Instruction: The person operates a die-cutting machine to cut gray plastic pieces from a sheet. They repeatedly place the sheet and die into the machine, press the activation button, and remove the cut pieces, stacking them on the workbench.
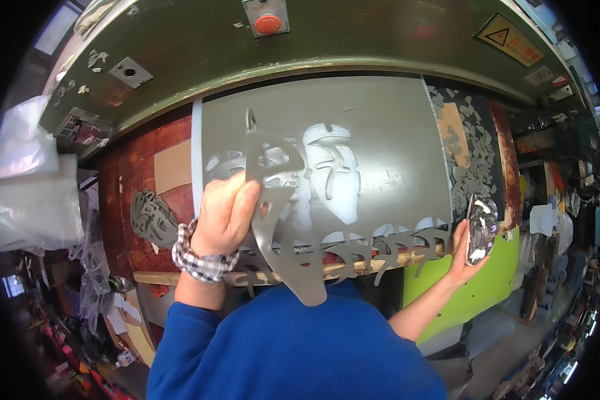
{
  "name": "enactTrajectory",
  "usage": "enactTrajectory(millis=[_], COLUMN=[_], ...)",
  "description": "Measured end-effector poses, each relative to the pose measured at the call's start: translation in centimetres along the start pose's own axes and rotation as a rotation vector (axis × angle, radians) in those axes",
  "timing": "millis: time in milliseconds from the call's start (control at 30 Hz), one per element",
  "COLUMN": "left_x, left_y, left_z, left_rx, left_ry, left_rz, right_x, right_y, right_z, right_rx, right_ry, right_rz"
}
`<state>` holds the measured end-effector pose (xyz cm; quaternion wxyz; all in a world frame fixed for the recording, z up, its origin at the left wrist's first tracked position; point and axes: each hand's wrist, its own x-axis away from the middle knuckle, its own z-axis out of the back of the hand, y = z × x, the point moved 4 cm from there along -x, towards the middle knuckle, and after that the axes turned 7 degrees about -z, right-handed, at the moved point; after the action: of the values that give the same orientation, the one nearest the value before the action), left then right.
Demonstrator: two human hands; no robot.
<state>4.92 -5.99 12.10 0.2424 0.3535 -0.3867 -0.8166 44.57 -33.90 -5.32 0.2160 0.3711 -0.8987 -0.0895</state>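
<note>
My left hand, closed in a fist, grips a limp grey sheet with cut-out holes. The sheet hangs over the front edge of the press bed, and its lower end reaches my blue top. Out to the right, my right hand is wrapped round a sole-shaped cutting die, dark with white and purple bits inside. Between the hands lies a larger grey sheet. White shoe-sole-shaped openings show in it, and a row of cut-outs runs along its near edge.
A green press beam with a red button spans the far side. Grey scraps cover the right end of the bed. A stack of grey cut pieces sits at left on a red-brown board. A lime-green panel lies near right.
</note>
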Motion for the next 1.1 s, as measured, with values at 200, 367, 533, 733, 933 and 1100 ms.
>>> enactTrajectory(millis=[200, 367, 533, 733, 933, 1100], left_x=[2.8, 5.7, 5.3, 13.0, 21.6, 29.5], left_y=[-10.5, -13.2, -12.6, -12.5, -9.1, -10.7], left_z=[-2.4, -1.0, 1.7, 4.4, 4.5, -0.4], left_rx=[-0.598, -0.830, -0.792, -0.821, -0.903, -0.415], left_ry=[-0.143, -0.005, 0.113, 0.296, 0.483, 0.710], left_rz=[0.394, 0.566, 0.483, 0.525, 0.385, 0.590], right_x=[1.0, 0.1, -2.5, -3.1, -3.8, -2.5], right_y=[2.8, 9.3, 17.3, 21.6, 20.9, 17.5], right_z=[-0.2, 0.2, 1.4, 2.3, 1.8, 3.9], right_rx=[0.725, 1.440, 2.030, 2.553, 2.603, 2.631], right_ry=[0.136, -0.227, -0.308, -0.794, -0.872, -0.893], right_rz=[0.426, 0.374, 0.323, 0.635, 0.664, 0.514])
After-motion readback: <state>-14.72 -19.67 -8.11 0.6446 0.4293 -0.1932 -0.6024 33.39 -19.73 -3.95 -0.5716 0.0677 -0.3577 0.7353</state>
